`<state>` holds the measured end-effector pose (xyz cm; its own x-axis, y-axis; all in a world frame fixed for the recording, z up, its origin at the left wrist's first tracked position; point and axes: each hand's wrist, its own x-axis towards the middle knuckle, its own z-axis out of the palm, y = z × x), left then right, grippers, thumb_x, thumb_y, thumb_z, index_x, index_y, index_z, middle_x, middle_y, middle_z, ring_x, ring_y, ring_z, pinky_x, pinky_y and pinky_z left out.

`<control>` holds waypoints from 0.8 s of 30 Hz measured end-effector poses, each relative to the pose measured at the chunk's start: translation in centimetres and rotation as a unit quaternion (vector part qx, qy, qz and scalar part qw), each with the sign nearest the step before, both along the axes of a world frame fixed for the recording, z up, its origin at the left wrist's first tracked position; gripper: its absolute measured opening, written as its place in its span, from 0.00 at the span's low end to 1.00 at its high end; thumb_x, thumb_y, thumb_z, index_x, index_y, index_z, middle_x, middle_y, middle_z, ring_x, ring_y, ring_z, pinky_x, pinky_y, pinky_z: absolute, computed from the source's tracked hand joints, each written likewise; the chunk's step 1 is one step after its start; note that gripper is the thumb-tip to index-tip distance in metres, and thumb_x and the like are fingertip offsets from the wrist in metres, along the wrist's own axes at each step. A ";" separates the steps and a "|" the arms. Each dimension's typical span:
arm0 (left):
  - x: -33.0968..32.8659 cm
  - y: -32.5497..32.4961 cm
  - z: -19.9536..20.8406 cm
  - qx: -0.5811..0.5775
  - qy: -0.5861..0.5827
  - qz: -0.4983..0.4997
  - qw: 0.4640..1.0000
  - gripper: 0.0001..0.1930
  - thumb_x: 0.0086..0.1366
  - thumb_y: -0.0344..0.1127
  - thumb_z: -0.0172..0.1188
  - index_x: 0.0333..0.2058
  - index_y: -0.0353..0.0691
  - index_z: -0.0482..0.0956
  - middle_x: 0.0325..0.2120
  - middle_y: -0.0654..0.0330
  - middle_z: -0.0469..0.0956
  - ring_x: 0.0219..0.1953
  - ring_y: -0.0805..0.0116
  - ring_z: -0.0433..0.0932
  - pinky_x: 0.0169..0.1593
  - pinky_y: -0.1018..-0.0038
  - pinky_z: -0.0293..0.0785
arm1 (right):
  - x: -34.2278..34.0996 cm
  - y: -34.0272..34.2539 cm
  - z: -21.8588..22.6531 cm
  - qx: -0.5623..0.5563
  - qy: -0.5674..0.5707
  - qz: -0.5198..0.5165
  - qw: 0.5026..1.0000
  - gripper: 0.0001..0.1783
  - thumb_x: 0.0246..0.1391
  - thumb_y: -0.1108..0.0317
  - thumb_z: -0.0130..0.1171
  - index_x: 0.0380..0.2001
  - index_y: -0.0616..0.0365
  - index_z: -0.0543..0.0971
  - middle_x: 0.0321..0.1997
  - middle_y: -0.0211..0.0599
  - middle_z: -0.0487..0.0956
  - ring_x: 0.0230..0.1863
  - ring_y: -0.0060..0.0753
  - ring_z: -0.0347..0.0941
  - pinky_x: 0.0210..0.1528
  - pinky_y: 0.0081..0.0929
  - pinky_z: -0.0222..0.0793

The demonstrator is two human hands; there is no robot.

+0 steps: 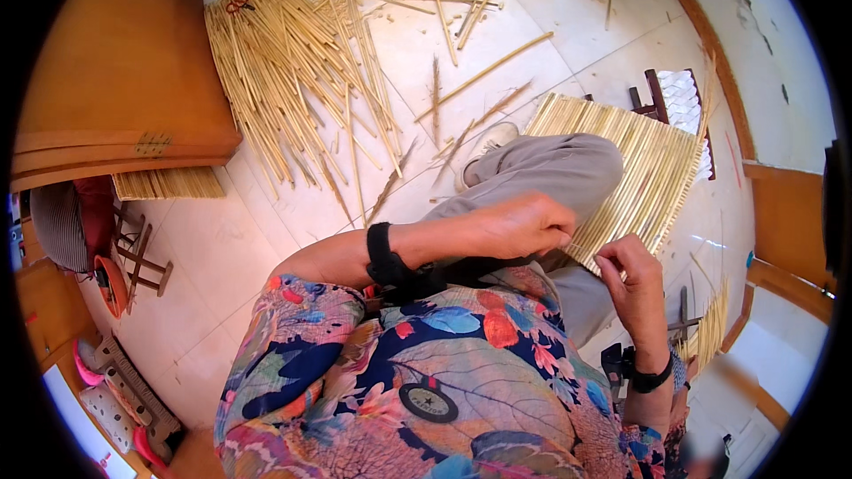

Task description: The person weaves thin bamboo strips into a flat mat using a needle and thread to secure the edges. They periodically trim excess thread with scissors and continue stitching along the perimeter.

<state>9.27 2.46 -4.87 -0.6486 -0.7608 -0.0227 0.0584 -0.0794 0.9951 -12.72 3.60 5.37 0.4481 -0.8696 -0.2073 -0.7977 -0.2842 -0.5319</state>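
Observation:
A mat of straw-yellow stalks (632, 160), laid side by side in a sheet, rests partly across my legs. My left hand (535, 225) is closed in a pinch over my grey-trousered knee, left of the mat's near corner. At that corner my right hand (632, 277) has its thumb and forefinger pressed together, close to the stalk ends. Whatever is between the fingers of either hand is too fine to make out. Both wrists wear black straps.
Loose cut stalks (284, 80) lie heaped on the tiled floor, with orange-handled scissors (238, 4) on top. A wooden cabinet (115, 62) stands at the left. Beyond the mat is a stool with a white woven seat (682, 102). A folding stool (140, 253) stands left.

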 end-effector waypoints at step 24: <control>-1.3 0.1 0.6 0.153 0.053 -0.035 0.986 0.08 0.69 0.33 0.52 0.34 0.34 0.76 0.21 0.64 0.76 0.19 0.79 0.72 0.24 0.81 0.69 | 1.0 -0.4 0.0 -0.135 0.008 0.095 0.986 0.08 0.48 0.75 0.63 0.33 0.57 0.77 0.30 0.38 0.73 0.33 0.42 0.73 0.34 0.33 0.69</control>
